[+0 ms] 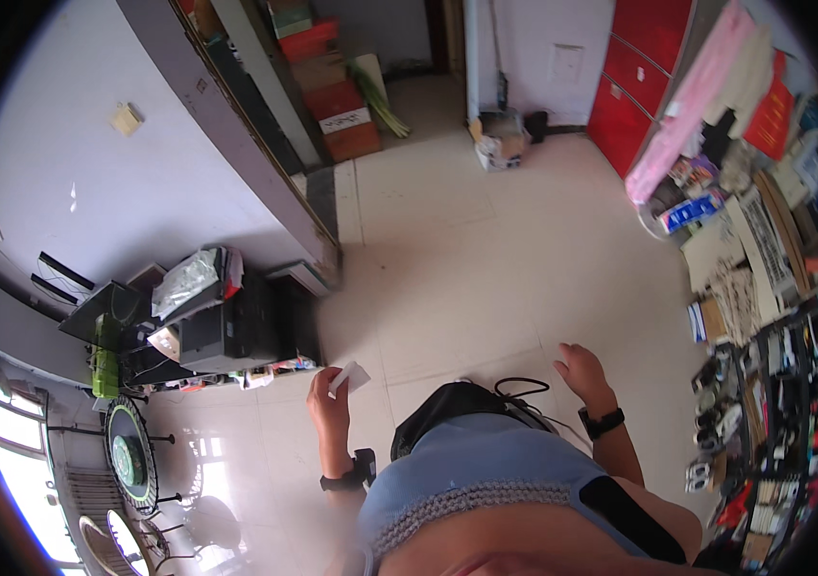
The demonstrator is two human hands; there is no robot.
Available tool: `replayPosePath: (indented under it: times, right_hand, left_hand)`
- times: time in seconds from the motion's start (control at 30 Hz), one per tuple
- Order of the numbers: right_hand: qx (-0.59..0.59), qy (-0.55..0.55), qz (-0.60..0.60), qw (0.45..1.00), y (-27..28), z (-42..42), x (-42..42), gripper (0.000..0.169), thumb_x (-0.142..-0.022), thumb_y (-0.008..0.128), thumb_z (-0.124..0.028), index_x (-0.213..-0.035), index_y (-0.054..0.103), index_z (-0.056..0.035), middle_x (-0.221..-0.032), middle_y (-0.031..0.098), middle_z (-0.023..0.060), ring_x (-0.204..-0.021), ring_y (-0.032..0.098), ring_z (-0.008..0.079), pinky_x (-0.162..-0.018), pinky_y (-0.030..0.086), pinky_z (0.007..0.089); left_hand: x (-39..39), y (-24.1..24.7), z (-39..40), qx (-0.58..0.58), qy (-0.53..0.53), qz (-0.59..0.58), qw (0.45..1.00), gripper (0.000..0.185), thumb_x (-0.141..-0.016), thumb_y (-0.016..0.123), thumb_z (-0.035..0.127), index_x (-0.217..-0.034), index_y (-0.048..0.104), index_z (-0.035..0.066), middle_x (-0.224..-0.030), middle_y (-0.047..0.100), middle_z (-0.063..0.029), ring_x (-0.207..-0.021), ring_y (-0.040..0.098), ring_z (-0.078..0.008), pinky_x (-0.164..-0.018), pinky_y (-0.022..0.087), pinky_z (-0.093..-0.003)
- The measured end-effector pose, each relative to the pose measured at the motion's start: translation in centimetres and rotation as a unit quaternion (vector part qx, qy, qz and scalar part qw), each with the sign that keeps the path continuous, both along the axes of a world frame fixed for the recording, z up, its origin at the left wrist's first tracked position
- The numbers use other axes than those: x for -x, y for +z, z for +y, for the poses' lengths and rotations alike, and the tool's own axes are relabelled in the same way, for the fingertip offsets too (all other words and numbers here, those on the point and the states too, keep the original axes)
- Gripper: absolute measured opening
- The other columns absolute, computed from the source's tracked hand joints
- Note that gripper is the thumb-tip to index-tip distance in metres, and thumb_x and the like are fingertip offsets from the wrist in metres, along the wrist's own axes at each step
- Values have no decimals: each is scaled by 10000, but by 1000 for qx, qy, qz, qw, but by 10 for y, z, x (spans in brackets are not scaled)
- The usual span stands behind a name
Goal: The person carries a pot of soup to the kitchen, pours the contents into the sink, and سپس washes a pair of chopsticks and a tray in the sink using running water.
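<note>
My left hand (pixel 328 403) is raised at the lower centre-left, its fingers closed on a small folded white paper or tissue (pixel 354 377). Farther right, my right hand (pixel 583 373) hangs over the tiled floor (pixel 445 288) with its fingers apart and nothing seen in it. Each wrist wears a black strapped device. Between the hands, in front of my blue top, a dark cable (pixel 524 385) loops beside black clothing.
A black cabinet (pixel 250 324) stands by the left wall, with a round trampoline (pixel 129 457) below it. On the right are a crowded shoe rack (pixel 754 410) and stacked cardboard. An open box (pixel 501 144) sits near the red cabinet (pixel 632 79). Stacked boxes (pixel 344 115) flank a doorway.
</note>
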State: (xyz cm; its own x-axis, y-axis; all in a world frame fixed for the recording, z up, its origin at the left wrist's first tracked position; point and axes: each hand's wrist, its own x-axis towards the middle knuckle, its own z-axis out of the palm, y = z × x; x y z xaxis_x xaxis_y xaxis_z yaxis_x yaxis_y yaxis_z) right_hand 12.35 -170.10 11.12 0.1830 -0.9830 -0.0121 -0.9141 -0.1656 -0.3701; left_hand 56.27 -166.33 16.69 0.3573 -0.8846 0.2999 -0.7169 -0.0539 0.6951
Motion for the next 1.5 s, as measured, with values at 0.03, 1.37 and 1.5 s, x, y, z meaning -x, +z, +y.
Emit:
replayPosePath:
  times: [0.03, 1.37, 1.5]
  right_hand:
    - [11, 27, -4, 1000, 6, -41, -16, 271, -755, 631, -180, -950, 543, -13, -832, 576, 169, -802, 560, 344, -690, 462, 420]
    - [128, 476, -122, 862, 111, -1198, -595, 654, -707, 677, -93, -1298, 398, -109, -1173, 476, 128, -995, 546, 296, -816, 477, 358]
    - [169, 549, -171, 801, 130, -1243, -719, 667, -719, 666, -88, -1317, 376, -144, -1291, 403, 139, -1078, 518, 302, -862, 470, 365]
  left_hand:
    - [-10, 5, -23, 15, -6, -24, 1000, 172, -748, 619, 2, -915, 583, 29, -848, 605, -132, -773, 589, -287, -683, 467, -343]
    - [-361, 38, -1123, 89, -19, 480, 873, 265, -824, 561, 49, -1071, 466, 42, -824, 548, -27, -697, 509, -80, -607, 418, -211]
    - [-435, 45, -1163, 65, -1, 522, 851, 234, -867, 549, 143, -1076, 483, 63, -837, 577, -6, -710, 517, -57, -584, 395, -193]
